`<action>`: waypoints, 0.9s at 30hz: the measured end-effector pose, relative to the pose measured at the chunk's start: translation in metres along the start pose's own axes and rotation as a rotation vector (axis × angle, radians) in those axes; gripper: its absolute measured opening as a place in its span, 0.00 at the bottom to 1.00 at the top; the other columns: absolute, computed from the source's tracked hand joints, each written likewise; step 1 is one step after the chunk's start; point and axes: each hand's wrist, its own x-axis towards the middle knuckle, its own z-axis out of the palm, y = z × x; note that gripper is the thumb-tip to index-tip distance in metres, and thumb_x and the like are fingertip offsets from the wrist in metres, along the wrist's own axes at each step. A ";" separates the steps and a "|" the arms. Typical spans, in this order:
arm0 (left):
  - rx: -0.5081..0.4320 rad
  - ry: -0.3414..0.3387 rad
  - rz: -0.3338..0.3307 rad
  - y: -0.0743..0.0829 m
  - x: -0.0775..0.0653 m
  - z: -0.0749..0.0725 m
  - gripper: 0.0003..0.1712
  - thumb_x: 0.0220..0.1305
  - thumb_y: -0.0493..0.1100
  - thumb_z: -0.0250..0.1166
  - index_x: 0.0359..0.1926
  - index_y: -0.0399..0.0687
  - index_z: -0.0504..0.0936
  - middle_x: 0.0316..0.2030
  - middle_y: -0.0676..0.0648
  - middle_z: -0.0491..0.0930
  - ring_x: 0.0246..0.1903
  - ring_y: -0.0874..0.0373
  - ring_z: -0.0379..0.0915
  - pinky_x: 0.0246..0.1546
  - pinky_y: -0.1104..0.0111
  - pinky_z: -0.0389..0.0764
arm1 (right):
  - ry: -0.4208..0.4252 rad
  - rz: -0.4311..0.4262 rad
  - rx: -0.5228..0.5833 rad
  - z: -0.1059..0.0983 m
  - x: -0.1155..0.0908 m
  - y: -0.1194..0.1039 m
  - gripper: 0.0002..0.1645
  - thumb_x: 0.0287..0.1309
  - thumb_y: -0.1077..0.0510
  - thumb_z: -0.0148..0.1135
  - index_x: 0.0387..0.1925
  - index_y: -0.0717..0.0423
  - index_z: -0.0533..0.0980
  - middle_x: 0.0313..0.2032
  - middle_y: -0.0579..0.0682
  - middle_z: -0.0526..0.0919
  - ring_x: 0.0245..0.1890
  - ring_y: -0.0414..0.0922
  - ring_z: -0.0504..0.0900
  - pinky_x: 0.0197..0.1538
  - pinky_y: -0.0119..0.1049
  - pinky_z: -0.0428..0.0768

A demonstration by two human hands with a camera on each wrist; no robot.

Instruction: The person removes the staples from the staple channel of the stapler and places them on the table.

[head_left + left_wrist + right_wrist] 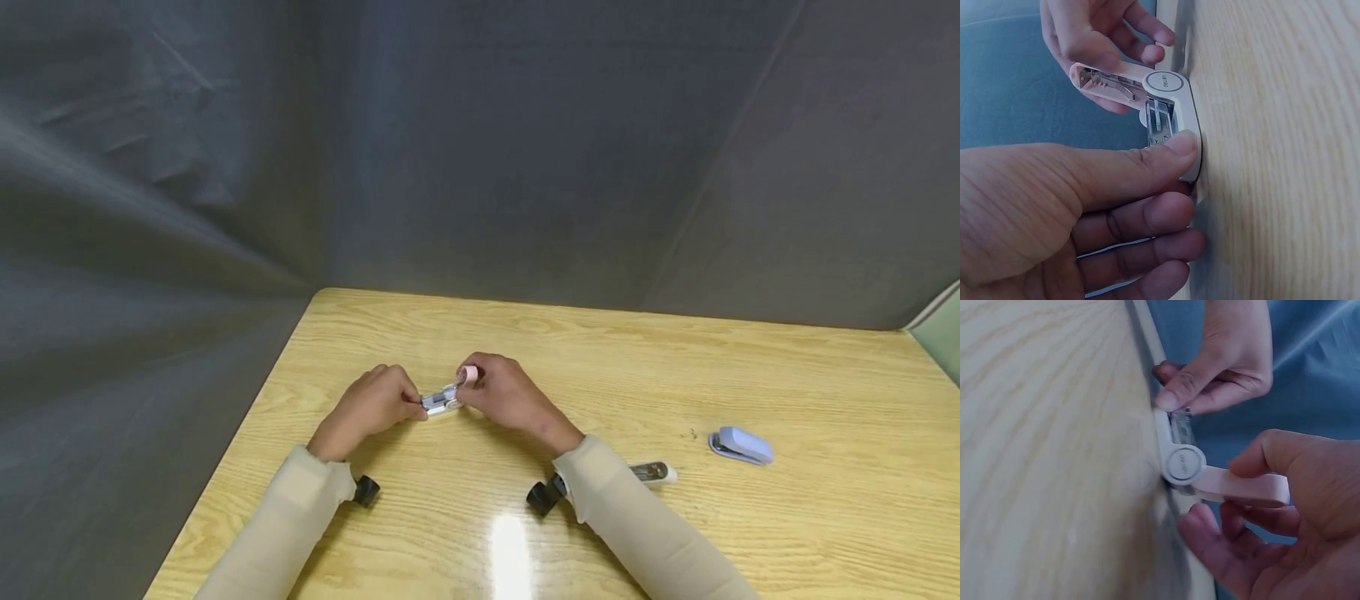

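Note:
A small white and pink stapler (442, 402) is folded open at its round hinge, just above or on the table. My left hand (377, 402) pinches the end of its white base (1190, 119) between thumb and fingers. The pink top arm (1247, 487) swings up and away from the base, and my right hand (506, 398) holds it between thumb and fingers. Inside, the metal staple channel (1159, 122) lies exposed, and a spring shows in the top arm in the left wrist view. Whether staples sit in the channel, I cannot tell.
A light purple stapler (742, 445) rests on the wooden table (825, 500) at the right. Partly behind my right sleeve lies a white object with a dark metal inside (654, 472). Dark cloth (525, 167) hangs along the table's back and left edges.

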 end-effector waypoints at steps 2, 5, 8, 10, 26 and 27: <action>-0.001 0.001 0.002 0.000 0.000 0.000 0.11 0.59 0.42 0.78 0.20 0.54 0.90 0.14 0.57 0.74 0.18 0.60 0.57 0.21 0.68 0.59 | 0.005 0.013 -0.018 -0.005 -0.001 -0.004 0.08 0.66 0.61 0.64 0.45 0.58 0.81 0.35 0.46 0.81 0.27 0.39 0.74 0.30 0.34 0.73; -0.009 -0.001 -0.005 0.001 0.000 -0.001 0.13 0.59 0.41 0.78 0.19 0.54 0.89 0.13 0.56 0.71 0.16 0.61 0.57 0.20 0.69 0.58 | 0.017 0.035 -0.042 -0.015 -0.003 -0.011 0.13 0.69 0.57 0.63 0.51 0.60 0.82 0.38 0.46 0.82 0.31 0.41 0.80 0.32 0.37 0.77; -0.010 -0.002 -0.016 0.002 0.000 -0.001 0.14 0.59 0.41 0.78 0.17 0.54 0.88 0.13 0.57 0.70 0.15 0.62 0.56 0.19 0.69 0.57 | 0.059 0.019 -0.081 -0.022 -0.005 -0.019 0.15 0.70 0.58 0.62 0.53 0.61 0.81 0.40 0.48 0.82 0.33 0.42 0.81 0.34 0.38 0.79; -0.009 -0.003 -0.016 0.002 0.000 -0.002 0.15 0.59 0.41 0.79 0.17 0.54 0.88 0.13 0.57 0.70 0.15 0.63 0.56 0.19 0.69 0.58 | 0.088 -0.005 -0.097 -0.025 -0.007 -0.024 0.14 0.70 0.60 0.61 0.53 0.61 0.82 0.41 0.49 0.84 0.34 0.43 0.81 0.35 0.37 0.79; 0.029 0.004 0.029 0.000 -0.004 -0.004 0.14 0.59 0.41 0.78 0.17 0.53 0.89 0.13 0.58 0.72 0.17 0.62 0.58 0.21 0.68 0.59 | -0.053 -0.086 -0.173 0.015 -0.003 -0.046 0.12 0.71 0.68 0.58 0.50 0.66 0.84 0.44 0.55 0.88 0.31 0.40 0.81 0.40 0.35 0.81; 0.025 0.002 0.027 0.000 -0.004 -0.004 0.14 0.59 0.41 0.78 0.18 0.53 0.89 0.13 0.58 0.73 0.17 0.62 0.59 0.21 0.68 0.60 | -0.062 -0.081 -0.178 0.017 -0.001 -0.045 0.12 0.71 0.68 0.58 0.50 0.66 0.84 0.44 0.55 0.88 0.30 0.39 0.79 0.40 0.36 0.81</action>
